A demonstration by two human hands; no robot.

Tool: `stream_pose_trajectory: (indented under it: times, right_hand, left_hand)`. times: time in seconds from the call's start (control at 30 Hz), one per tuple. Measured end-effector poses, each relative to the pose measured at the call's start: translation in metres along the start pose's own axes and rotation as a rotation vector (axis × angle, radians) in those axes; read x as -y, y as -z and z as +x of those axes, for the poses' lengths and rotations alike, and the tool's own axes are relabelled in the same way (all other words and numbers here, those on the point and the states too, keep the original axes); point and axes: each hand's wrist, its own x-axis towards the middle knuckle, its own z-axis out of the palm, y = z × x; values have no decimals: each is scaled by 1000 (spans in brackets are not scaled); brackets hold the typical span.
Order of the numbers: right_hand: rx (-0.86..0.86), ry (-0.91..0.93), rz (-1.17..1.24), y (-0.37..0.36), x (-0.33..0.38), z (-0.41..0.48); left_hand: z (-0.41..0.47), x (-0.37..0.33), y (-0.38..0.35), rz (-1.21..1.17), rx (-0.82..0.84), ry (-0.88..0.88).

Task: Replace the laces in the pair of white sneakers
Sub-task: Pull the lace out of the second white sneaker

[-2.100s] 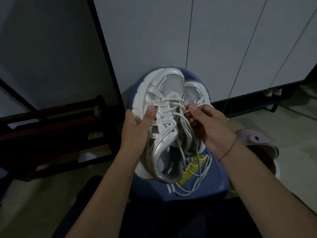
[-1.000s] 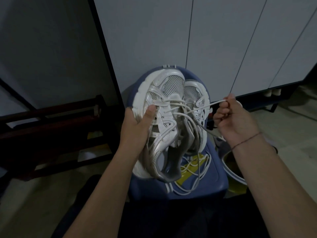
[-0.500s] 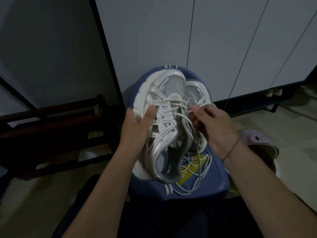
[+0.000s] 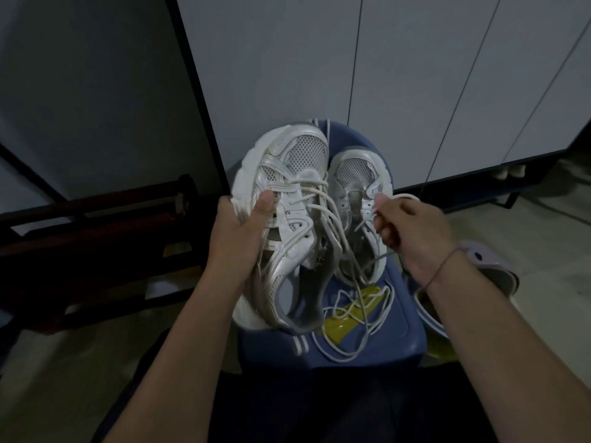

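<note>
My left hand [image 4: 238, 233] grips the side of a white and silver sneaker [image 4: 292, 177], held toe-up above a blue stool [image 4: 396, 340]. Its white lace [image 4: 323, 203] is partly threaded and runs rightward. My right hand [image 4: 406, 230] pinches a loop of that lace beside the shoe, a little to its right. The second white sneaker [image 4: 355, 174] stands on the stool behind the first, toe away from me. Loose lace [image 4: 358, 318] lies in a tangle on the stool's front, over a yellow wrapper [image 4: 343, 322].
White cabinet doors [image 4: 415, 75] rise behind the stool. A dark wooden rack [image 4: 96, 238] stands at the left. A pale lilac clog [image 4: 492, 270] lies on the floor to the right, beside another shoe partly hidden by my right arm.
My right hand pulled the lace out to the right, went back to the eyelets, and now draws a loop rightward again. The held sneaker has tilted slightly left, showing more of the second one.
</note>
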Motion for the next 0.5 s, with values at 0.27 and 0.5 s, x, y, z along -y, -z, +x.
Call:
stream_pose_trajectory:
  times: [0.27,0.5]
  right_hand:
    - [203,401,-327,-17,14,-21]
    - [232,526,-619,-28,2,-28]
  left_hand:
    - [-8,-3,-7,150,20,-53]
    - [-11,-1,-10,359,39,-106]
